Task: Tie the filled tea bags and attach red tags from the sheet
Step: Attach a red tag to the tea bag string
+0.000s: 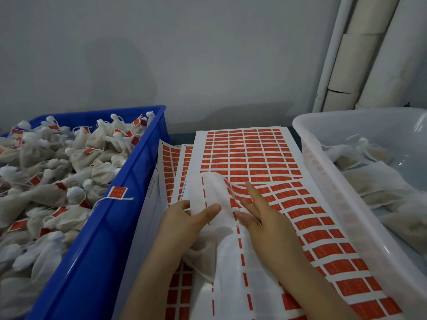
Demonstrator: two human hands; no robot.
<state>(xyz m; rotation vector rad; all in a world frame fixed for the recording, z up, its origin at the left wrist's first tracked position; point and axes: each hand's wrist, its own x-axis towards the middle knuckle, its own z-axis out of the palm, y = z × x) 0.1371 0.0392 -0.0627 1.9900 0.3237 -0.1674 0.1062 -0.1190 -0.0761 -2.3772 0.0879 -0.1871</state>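
A sheet of red tags (261, 158) lies in the middle, on top of more tag sheets. Its left columns are bare, with only thin red strips left. My left hand (184, 225) grips a filled white mesh tea bag (208, 255), thumb on top; the bag's empty upper end lies over the sheet's bare part. My right hand (265, 222) rests beside it on the sheet. Its forefingers are straight, and its thumb pinches the lifted, buckled edge of the sheet next to the tagged rows.
A blue crate (129, 188) on the left holds several tied bags with red tags; one tag hangs over its rim. On the right, a clear plastic tub (328, 181) holds untied filled bags. A grey wall and white pipes (351, 54) stand behind.
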